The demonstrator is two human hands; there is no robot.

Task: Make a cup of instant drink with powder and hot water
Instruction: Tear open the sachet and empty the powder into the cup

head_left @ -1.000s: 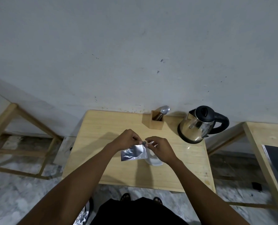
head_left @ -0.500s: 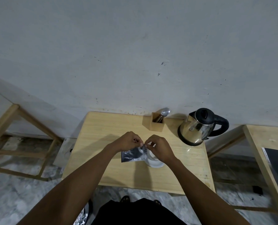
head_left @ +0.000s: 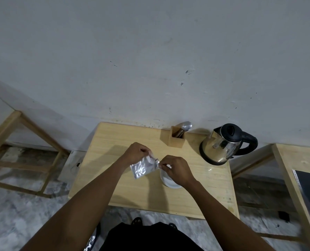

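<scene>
Over the tabletop [head_left: 114, 182], both my hands hold the foil sachet [head_left: 143, 167] up in the air, just left of the white cup [head_left: 166, 180], so powder drops in or close by once it tears. Left hand [head_left: 135, 153] has fingers pinched shut on the sachet's top edge; right hand [head_left: 176, 170] has fingers pinched shut on its right corner, directly above the cup. Looks like I'm mid-tear; can't tell if it's open yet. Kettle [head_left: 223, 144] sits at the back right, spoon [head_left: 186, 126] upright in the wooden holder [head_left: 176, 139], both within reach for later.
</scene>
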